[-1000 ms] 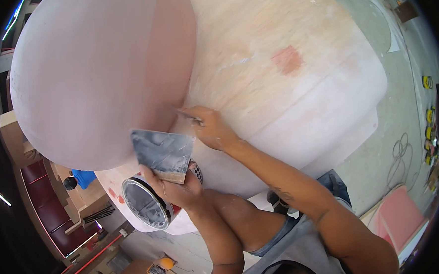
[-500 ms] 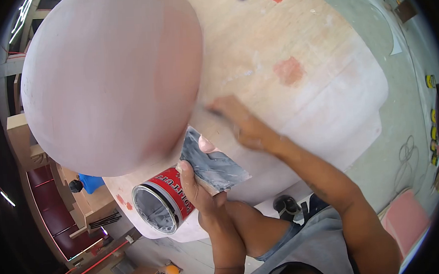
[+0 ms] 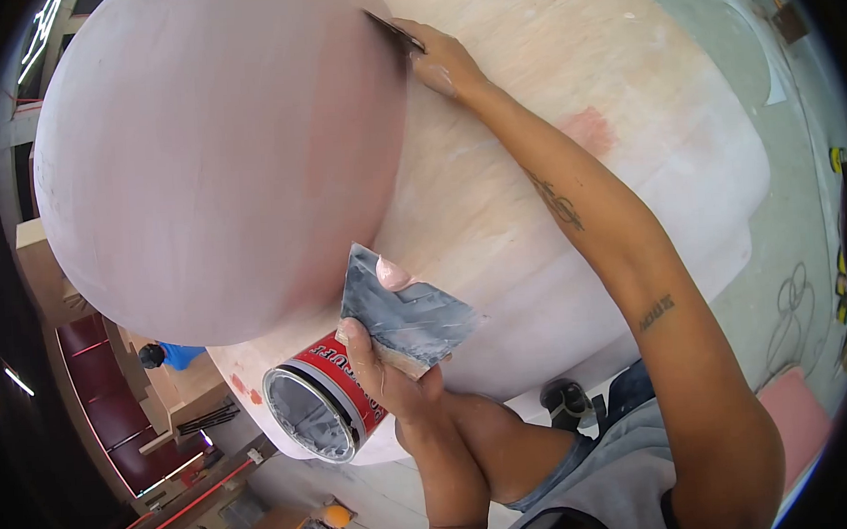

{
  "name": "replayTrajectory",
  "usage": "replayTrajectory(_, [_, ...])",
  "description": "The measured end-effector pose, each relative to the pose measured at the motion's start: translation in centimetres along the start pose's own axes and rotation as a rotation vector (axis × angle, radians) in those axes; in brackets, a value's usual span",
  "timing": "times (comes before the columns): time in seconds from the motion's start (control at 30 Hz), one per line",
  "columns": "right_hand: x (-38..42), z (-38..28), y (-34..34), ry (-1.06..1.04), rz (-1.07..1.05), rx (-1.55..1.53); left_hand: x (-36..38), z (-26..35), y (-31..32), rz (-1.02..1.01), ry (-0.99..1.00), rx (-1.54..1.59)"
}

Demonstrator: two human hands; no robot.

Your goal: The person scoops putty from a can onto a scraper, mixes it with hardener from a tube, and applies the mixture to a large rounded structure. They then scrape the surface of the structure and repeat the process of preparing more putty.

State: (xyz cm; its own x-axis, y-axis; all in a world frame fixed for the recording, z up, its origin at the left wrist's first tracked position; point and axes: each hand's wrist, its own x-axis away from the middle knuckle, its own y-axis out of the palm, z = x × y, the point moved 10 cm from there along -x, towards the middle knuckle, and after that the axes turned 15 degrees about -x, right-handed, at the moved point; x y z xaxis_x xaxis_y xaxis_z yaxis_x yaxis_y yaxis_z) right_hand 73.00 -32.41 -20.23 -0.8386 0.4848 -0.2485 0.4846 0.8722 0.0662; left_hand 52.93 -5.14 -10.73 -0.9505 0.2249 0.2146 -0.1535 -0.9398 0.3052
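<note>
Both hands are holding tools: the right hand [image 3: 442, 60] is gripping a thin, dark, flat-bladed spreader [image 3: 390, 30], its blade lying over the side of a large, rounded, pale-pink form [image 3: 217, 160] and appearing to be meeting it. With the thumb on top, the left hand [image 3: 391, 381] is holding a flat, grey, smeared metal plate [image 3: 421, 317] near the form's lower edge, and a soft, pale-pink dollop of paste [image 3: 392, 273] is sitting on it. Just beside that hand, a red can with a black band and silver rim [image 3: 331, 373] is standing on the broad, pale base board [image 3: 505, 179]. For an even coat, the blade should probably be leaning at a low angle, following the curve under light, steady pressure, while the plate should be staying level and close so that the paste is not sliding off.
</note>
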Motion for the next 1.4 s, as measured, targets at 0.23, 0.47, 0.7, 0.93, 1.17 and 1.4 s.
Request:
replayTrajectory(0.23, [3.6, -1.5, 1.1, -0.05, -0.015, -0.009, 0.0, 0.7, -0.4, 0.123, 0.043, -0.08])
replayTrajectory(0.47, [6.6, -2.6, 1.7, -0.096, 0.022, 0.022, 0.1, 0.8, -0.1, 0.087, 0.046, -0.033])
replayTrajectory(0.7, [10.6, -3.4, 3.4, -0.094, 0.028, 0.103, 0.1, 0.7, 0.1, 0.046, 0.046, -0.008])
replayTrajectory(0.93, [16.1, -4.8, 6.2, -0.043, 0.051, 0.141, 0.5, 0.2, -1.6, 0.266, 0.04, -0.031])
replayTrajectory(1.17, [20.5, -5.1, 9.7, 0.117, 0.057, 0.108, 0.4, 1.3, -0.6, 0.105, 0.124, 0.054])
replayTrajectory(1.4, [24.1, -2.8, 10.3, 0.454, -0.423, -0.541, 0.7, 1.4, -2.0, 0.152, 0.164, 0.062])
